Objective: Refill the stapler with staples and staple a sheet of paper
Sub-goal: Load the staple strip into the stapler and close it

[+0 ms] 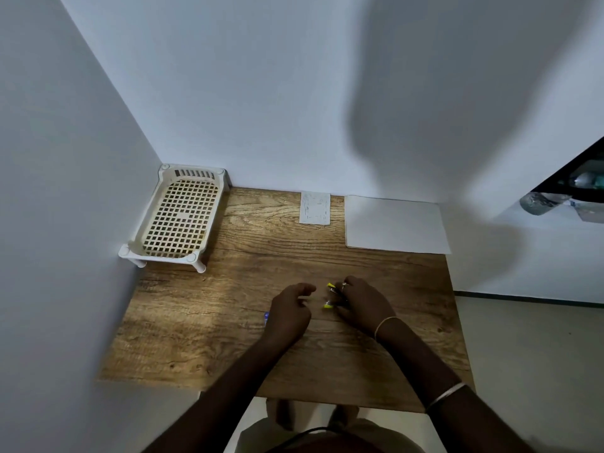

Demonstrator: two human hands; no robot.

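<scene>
A small yellow stapler (330, 295) lies mid-table, its two arms spread apart. My right hand (362, 305) grips its right end, fingers curled over it. My left hand (291, 312) hovers just left of the stapler with fingers loosely curled; whether it pinches a staple strip is too small to tell. A blue-and-white item (266, 318), perhaps the staple box, peeks out from behind my left hand. A white sheet of paper (395, 225) lies flat at the back right of the wooden table (202, 328).
A cream perforated plastic tray (178, 217) on short legs stands in the back left corner against the walls. A small printed slip (315, 208) lies at the back middle. Walls close the left and back sides. The table's right edge drops to the floor.
</scene>
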